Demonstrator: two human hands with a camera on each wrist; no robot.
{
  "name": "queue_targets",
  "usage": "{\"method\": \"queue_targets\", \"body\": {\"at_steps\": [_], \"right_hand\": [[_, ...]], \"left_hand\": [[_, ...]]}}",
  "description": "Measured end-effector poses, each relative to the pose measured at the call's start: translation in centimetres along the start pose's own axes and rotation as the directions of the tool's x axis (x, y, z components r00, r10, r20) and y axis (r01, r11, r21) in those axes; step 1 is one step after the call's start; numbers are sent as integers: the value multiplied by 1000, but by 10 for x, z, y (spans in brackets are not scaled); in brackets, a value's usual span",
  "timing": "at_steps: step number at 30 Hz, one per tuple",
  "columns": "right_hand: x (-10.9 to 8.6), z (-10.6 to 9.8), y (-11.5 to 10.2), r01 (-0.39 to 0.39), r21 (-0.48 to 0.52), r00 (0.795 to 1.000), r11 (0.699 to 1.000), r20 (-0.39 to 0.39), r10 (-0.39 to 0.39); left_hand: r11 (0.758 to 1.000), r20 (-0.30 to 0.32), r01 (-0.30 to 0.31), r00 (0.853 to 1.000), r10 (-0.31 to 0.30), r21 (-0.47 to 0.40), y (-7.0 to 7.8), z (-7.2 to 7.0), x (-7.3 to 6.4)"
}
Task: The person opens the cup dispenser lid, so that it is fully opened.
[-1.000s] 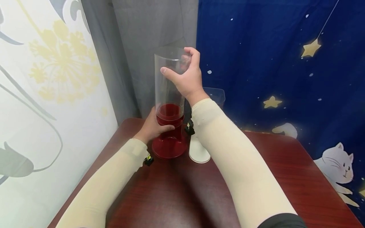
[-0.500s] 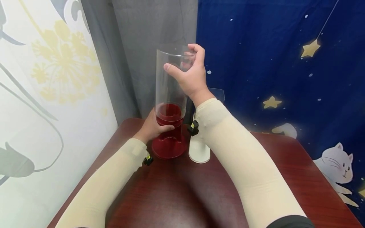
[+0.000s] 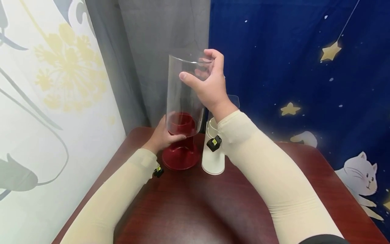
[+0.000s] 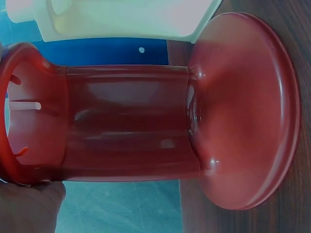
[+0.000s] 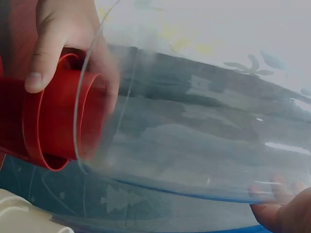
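My left hand point(image 3: 161, 137) grips a red plastic stand point(image 3: 181, 157) round its upper collar, thumb in front. This stand has a wide round foot on the table and a narrower column, seen lengthwise in the left wrist view. With thumb and fingers spread, my right hand point(image 3: 208, 84) holds a clear, open-ended cylinder point(image 3: 182, 91) near its top rim. The cylinder leans slightly, and its lower rim overlaps the red collar in the head view. In the right wrist view the red inner ring point(image 5: 92, 116) shows at the cylinder's mouth.
Just right of the red stand is a white stand point(image 3: 213, 164), partly behind my right wrist. A clear container point(image 3: 234, 101) rises behind that wrist. The dark red table point(image 3: 189, 210) meets a grey curtain, a blue starry curtain and a patterned white panel on the left.
My right hand has shifted right with the clear cylinder, whose lower end now sits further right over the red collar. My left hand and the red stand stay in place.
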State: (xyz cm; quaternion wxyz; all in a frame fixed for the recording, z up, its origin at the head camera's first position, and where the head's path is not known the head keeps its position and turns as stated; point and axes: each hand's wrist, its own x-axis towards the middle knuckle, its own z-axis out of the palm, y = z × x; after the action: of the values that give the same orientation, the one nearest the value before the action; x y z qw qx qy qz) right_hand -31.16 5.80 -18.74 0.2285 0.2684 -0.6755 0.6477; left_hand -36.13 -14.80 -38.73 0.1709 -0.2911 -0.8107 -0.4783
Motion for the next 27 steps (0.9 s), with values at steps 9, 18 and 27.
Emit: {"method": "queue_targets", "body": {"at_steps": [9, 18, 27], "right_hand": [[-16, -13, -5, 3, 87, 1000, 996, 19, -5], [-36, -29, -4, -4, 93, 997, 996, 83, -4], [-61, -49, -2, 6, 138, 992, 990, 122, -23]], "left_hand": [[992, 20, 124, 992, -124, 17, 7, -4, -3], [945, 41, 328, 944, -327, -6, 10, -8, -6], [936, 50, 352, 935, -350, -27, 13, -5, -8]]}}
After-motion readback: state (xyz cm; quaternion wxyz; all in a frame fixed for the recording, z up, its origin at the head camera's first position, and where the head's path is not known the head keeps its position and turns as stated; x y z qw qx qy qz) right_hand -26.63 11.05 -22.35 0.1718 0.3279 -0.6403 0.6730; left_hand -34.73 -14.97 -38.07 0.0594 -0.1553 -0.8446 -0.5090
